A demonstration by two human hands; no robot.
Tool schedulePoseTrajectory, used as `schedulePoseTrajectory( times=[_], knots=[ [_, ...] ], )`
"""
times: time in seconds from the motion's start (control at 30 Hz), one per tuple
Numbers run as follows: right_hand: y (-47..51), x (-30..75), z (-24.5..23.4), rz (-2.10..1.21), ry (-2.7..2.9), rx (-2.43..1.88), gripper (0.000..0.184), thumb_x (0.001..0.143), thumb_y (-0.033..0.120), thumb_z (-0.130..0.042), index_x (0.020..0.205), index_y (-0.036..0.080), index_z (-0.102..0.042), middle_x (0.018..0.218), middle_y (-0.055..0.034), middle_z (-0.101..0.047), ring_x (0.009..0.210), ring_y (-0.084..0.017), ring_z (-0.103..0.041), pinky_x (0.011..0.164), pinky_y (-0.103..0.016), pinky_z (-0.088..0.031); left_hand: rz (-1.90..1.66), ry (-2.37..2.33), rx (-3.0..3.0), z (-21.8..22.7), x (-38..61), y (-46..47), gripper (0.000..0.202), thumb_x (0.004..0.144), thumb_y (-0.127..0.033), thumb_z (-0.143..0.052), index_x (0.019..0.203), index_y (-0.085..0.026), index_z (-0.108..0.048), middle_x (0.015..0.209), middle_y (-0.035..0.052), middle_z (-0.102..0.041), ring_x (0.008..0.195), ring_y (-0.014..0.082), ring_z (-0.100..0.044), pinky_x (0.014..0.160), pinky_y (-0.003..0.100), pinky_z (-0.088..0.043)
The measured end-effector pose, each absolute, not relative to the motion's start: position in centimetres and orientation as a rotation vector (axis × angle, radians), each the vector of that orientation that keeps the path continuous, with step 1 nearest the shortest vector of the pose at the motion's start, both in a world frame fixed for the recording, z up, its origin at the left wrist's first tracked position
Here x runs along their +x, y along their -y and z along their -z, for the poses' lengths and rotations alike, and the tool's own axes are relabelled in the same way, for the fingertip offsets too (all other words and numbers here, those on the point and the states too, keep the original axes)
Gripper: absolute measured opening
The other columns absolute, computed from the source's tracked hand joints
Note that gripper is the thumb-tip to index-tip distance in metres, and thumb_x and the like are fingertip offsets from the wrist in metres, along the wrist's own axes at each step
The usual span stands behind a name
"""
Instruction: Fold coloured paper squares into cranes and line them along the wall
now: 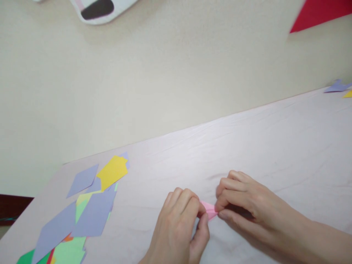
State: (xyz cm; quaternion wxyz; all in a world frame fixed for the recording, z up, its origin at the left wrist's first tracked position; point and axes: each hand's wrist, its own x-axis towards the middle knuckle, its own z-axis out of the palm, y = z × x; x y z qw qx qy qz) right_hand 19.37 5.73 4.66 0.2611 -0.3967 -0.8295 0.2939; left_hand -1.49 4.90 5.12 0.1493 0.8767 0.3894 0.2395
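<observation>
A small folded piece of pink paper (210, 210) is between my two hands, just above or on the pale table at the lower middle. My left hand (181, 220) pinches its left end between thumb and forefinger. On the opposite end, my right hand (242, 201) grips the paper's tip with thumb and fingers. Creases run along the visible part of the paper; both its ends are partly covered by my fingertips.
Overlapping sheets of coloured paper, among them a purple sheet (95, 214) and a yellow sheet (112, 174), lie on the table's left. Purple folded paper (338, 86) sits at the far right edge. A plain wall (165, 73) rises behind, with a red shape (321, 14) on it.
</observation>
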Motion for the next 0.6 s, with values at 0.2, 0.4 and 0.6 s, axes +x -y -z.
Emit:
schedulePoseTrajectory(
  times=[0.2, 0.4, 0.6],
  knots=[
    [-5.53, 18.7, -4.94, -0.828, 2.191, -1.22, 0.019, 0.079, 0.002, -0.06, 0.073, 0.019, -0.057, 0.075, 0.0008, -0.057, 0.076, -0.018, -0.049, 0.07, -0.033, -0.036, -0.645, -1.172, 2.461, -4.8, -1.21, -4.9, 0.014, 0.083, -0.006, -0.047, 0.078, -0.019, -0.047, 0.085, 0.0047, -0.054, 0.08, 0.0202, -0.05, 0.067, 0.034, -0.037],
    [-5.76, 18.46, -5.02, -0.783, 2.229, -1.278, 0.018, 0.08, 0.004, -0.062, 0.072, 0.018, -0.055, 0.075, -0.0001, -0.056, 0.075, -0.018, -0.049, 0.069, -0.033, -0.034, -0.611, -1.183, 2.48, -4.48, -0.98, -4.76, 0.015, 0.08, -0.004, -0.046, 0.079, -0.019, -0.046, 0.085, 0.0039, -0.051, 0.081, 0.0206, -0.048, 0.067, 0.035, -0.036],
    [-5.87, 18.45, -4.95, -0.763, 2.256, -1.269, 0.015, 0.082, 0.008, -0.063, 0.072, 0.018, -0.057, 0.077, -0.001, -0.057, 0.076, -0.019, -0.049, 0.07, -0.033, -0.033, -0.54, -1.229, 2.504, -4.5, -0.71, -4.92, 0.015, 0.078, -0.004, -0.046, 0.077, -0.02, -0.045, 0.086, 0.004, -0.051, 0.082, 0.0215, -0.047, 0.068, 0.036, -0.035]
  ],
)
